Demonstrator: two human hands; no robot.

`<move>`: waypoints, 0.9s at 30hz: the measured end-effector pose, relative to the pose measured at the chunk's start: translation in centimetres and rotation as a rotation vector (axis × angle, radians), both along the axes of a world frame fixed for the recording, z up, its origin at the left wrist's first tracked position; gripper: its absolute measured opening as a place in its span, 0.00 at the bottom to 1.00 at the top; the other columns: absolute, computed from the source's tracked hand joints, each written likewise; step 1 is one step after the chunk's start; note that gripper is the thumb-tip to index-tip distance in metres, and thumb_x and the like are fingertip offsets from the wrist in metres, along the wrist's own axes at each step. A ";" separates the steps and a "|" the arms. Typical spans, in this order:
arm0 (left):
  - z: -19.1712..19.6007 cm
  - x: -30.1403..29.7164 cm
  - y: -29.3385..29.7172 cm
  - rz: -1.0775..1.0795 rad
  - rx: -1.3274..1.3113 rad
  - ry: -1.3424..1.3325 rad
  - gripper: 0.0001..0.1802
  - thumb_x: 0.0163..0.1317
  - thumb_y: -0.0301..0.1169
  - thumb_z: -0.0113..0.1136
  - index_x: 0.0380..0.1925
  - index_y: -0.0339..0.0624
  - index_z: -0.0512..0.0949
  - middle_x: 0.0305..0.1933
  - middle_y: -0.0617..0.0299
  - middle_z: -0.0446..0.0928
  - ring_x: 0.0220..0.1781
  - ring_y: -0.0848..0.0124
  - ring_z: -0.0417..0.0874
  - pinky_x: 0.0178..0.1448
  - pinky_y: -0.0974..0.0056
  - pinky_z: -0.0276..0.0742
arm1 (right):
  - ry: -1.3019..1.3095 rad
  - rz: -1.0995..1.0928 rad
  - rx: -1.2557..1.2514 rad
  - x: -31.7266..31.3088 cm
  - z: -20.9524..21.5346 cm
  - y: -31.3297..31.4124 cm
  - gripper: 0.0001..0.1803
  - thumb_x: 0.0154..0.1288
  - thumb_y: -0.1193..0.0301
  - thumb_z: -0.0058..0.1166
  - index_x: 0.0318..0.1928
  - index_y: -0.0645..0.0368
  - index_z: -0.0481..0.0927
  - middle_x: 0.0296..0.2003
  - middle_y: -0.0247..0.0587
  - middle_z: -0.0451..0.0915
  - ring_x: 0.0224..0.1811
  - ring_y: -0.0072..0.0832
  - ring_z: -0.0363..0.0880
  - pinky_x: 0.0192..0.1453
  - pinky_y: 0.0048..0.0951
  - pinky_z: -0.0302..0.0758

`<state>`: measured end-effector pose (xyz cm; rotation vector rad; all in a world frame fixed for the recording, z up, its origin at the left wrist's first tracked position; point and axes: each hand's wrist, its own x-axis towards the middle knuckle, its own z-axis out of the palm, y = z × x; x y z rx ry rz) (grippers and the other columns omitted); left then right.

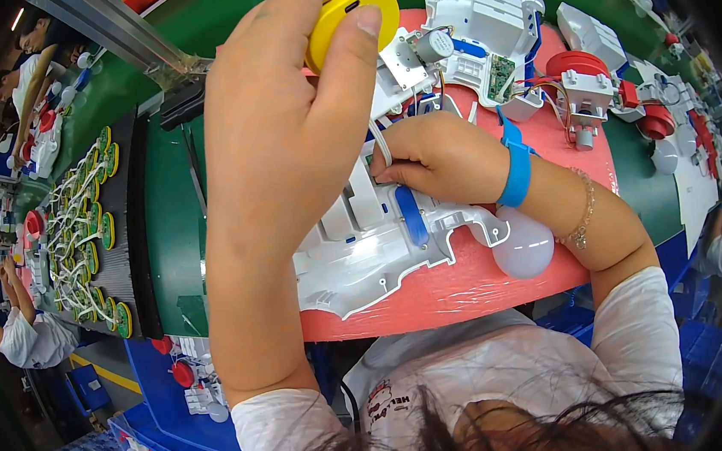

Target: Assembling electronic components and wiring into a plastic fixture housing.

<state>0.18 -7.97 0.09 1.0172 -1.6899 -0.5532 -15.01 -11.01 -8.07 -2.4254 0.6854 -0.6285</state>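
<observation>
My left hand (pixel 287 120) is raised in front of me, fingers closed round the edge of a yellow disc (pixel 376 9) with a small dark slot in its rim. Bent low over a white plastic housing (pixel 355 252), my right hand (pixel 441 154) has thumb and forefinger pressed together at a white cable (pixel 382 142). The cable's end is hidden at the fingertips. The open housing has a blue strip (pixel 412 217) and lies on a red padded mat (pixel 470 289). A white ball (pixel 523 243) sits at the housing's right, below my right wrist.
Beyond my right hand lie more white housings (pixel 481 22) with motors, wires and a circuit board (pixel 501 76). A red-wheeled assembly (pixel 579 65) is farther right. At the left, a black rack (pixel 131 246) bears several round green boards with white cables. Other people work at the far left.
</observation>
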 end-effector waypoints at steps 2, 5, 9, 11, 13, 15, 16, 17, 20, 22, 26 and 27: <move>0.1 0.4 0.1 -0.004 -0.004 -0.011 0.15 0.62 0.29 0.49 0.49 0.38 0.72 0.38 0.58 0.75 0.34 0.77 0.77 0.35 0.74 0.75 | 0.033 0.004 0.007 0.1 0.4 0.2 0.04 0.53 0.74 0.54 0.30 0.60 0.75 0.28 0.44 0.76 0.31 0.40 0.76 0.36 0.34 0.72; 0.2 0.9 0.3 -0.014 -0.005 -0.031 0.15 0.62 0.29 0.49 0.49 0.38 0.72 0.39 0.58 0.74 0.34 0.77 0.77 0.35 0.74 0.75 | 0.096 0.004 0.005 0.4 0.4 0.4 0.04 0.54 0.74 0.53 0.31 0.60 0.75 0.28 0.45 0.75 0.32 0.42 0.75 0.37 0.38 0.71; -1.1 3.7 1.3 0.020 -0.199 -0.345 0.20 0.53 0.24 0.55 0.49 0.40 0.73 0.38 0.52 0.73 0.37 0.60 0.74 0.42 0.64 0.69 | 0.202 0.021 0.015 0.6 1.0 0.3 0.06 0.54 0.72 0.52 0.32 0.60 0.75 0.29 0.47 0.75 0.33 0.45 0.75 0.37 0.40 0.70; -1.7 4.4 3.3 -0.005 -0.059 -0.378 0.26 0.50 0.26 0.60 0.52 0.42 0.70 0.44 0.51 0.69 0.43 0.58 0.72 0.46 0.63 0.69 | 0.166 0.024 0.000 0.5 0.4 0.0 0.08 0.54 0.71 0.53 0.34 0.61 0.75 0.29 0.47 0.75 0.33 0.44 0.75 0.36 0.39 0.70; -3.1 5.0 4.5 -0.055 -0.004 -0.468 0.39 0.40 0.29 0.69 0.57 0.44 0.64 0.54 0.51 0.62 0.54 0.56 0.67 0.54 0.60 0.69 | 0.100 0.019 0.109 -0.1 0.2 0.0 0.10 0.53 0.70 0.56 0.35 0.60 0.76 0.29 0.46 0.76 0.32 0.41 0.76 0.34 0.37 0.71; -3.3 5.1 5.4 -0.063 0.151 -0.523 0.48 0.33 0.30 0.73 0.59 0.45 0.60 0.60 0.51 0.58 0.61 0.55 0.63 0.60 0.58 0.65 | 0.005 0.043 0.118 -0.5 0.9 0.1 0.12 0.51 0.70 0.58 0.38 0.59 0.77 0.30 0.43 0.77 0.29 0.35 0.76 0.32 0.33 0.71; -3.6 5.1 5.3 -0.058 0.151 -0.525 0.48 0.33 0.30 0.73 0.59 0.45 0.60 0.60 0.51 0.58 0.61 0.55 0.63 0.60 0.58 0.65 | -0.008 0.031 0.177 -0.7 2.3 0.4 0.13 0.51 0.70 0.58 0.38 0.60 0.77 0.31 0.42 0.77 0.28 0.32 0.75 0.31 0.31 0.71; -4.2 5.2 5.0 -0.083 0.154 -0.563 0.48 0.33 0.30 0.73 0.59 0.44 0.61 0.60 0.51 0.58 0.60 0.55 0.63 0.59 0.58 0.65 | -0.020 0.017 0.236 -1.0 3.5 0.5 0.13 0.50 0.70 0.59 0.38 0.60 0.77 0.32 0.40 0.77 0.27 0.30 0.74 0.31 0.28 0.70; -2.9 4.8 4.7 -0.152 0.114 -0.597 0.45 0.33 0.28 0.72 0.57 0.41 0.63 0.58 0.51 0.61 0.60 0.54 0.63 0.60 0.59 0.63 | -0.220 0.051 -0.053 -4.7 5.9 0.5 0.13 0.52 0.71 0.58 0.39 0.60 0.77 0.35 0.39 0.78 0.30 0.27 0.73 0.33 0.25 0.69; -1.2 6.4 4.6 -0.161 0.100 -0.534 0.40 0.35 0.28 0.70 0.54 0.41 0.66 0.55 0.51 0.64 0.58 0.54 0.67 0.61 0.60 0.63 | -0.204 0.000 0.041 -6.7 8.1 1.5 0.11 0.51 0.74 0.57 0.37 0.61 0.77 0.34 0.40 0.78 0.31 0.29 0.74 0.35 0.27 0.69; 0.0 8.5 0.9 -0.164 0.516 0.201 0.42 0.43 0.26 0.68 0.59 0.37 0.57 0.57 0.56 0.63 0.55 0.65 0.70 0.60 0.64 0.65 | -0.347 -0.164 -0.014 -11.8 8.1 2.4 0.08 0.53 0.75 0.55 0.35 0.62 0.77 0.30 0.38 0.77 0.28 0.24 0.73 0.31 0.21 0.68; -0.3 9.2 -0.8 -0.100 0.523 0.298 0.36 0.49 0.21 0.61 0.58 0.38 0.57 0.55 0.54 0.65 0.52 0.65 0.72 0.57 0.66 0.69 | -0.305 -0.230 0.006 -12.6 7.9 2.8 0.08 0.51 0.77 0.55 0.35 0.62 0.77 0.31 0.39 0.77 0.32 0.30 0.74 0.36 0.26 0.70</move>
